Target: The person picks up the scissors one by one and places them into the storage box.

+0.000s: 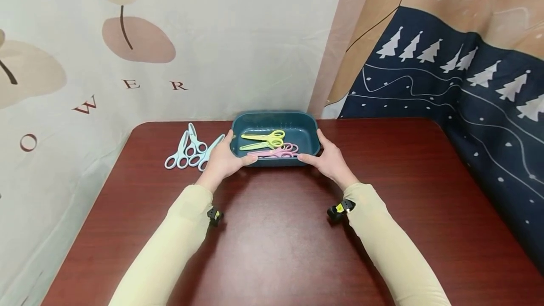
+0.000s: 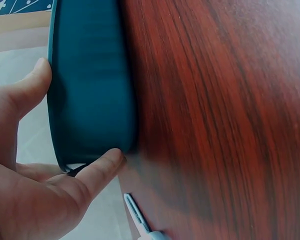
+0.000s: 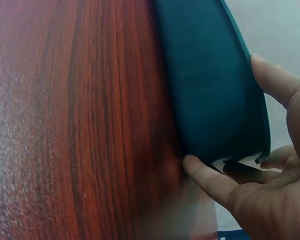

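A dark teal plastic bin (image 1: 276, 162) stands at the back of the table. My left hand (image 1: 224, 158) holds its left end, with the thumb at the front rim and fingers along the side and toward the base. At the opposite end my right hand (image 1: 333, 158) grips the bin the same way. Inside lie yellow-green scissors (image 1: 265, 144) and pink scissors (image 1: 276, 152), partly overlapping. Left of the bin are several light blue scissors (image 1: 182, 151), some partly behind my left hand. The left wrist view shows the bin's outer wall (image 2: 90, 90); the right wrist view shows that wall too (image 3: 210, 85).
The reddish-brown wooden table (image 1: 272, 240) ends at a pale printed curtain (image 1: 238, 60) right behind the bin. On the right hangs a dark blue cloth (image 1: 488, 131) with white trees. Small black wrist cameras (image 1: 337, 210) sit under both sleeves.
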`<action>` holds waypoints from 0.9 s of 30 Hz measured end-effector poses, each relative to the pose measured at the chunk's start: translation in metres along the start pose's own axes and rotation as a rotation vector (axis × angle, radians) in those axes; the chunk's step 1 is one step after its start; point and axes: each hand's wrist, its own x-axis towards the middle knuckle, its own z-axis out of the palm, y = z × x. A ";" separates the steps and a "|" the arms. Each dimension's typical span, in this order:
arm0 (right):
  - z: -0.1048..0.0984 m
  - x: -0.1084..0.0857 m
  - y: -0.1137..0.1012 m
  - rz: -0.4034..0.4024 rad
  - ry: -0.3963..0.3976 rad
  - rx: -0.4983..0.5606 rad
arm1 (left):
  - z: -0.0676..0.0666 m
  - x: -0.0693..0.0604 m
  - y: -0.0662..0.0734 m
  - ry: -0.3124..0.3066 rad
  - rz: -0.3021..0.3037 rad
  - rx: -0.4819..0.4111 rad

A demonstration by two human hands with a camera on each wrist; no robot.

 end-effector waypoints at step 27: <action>0.001 -0.001 0.000 0.016 0.002 0.018 | -0.061 -0.004 -0.062 0.186 0.112 0.060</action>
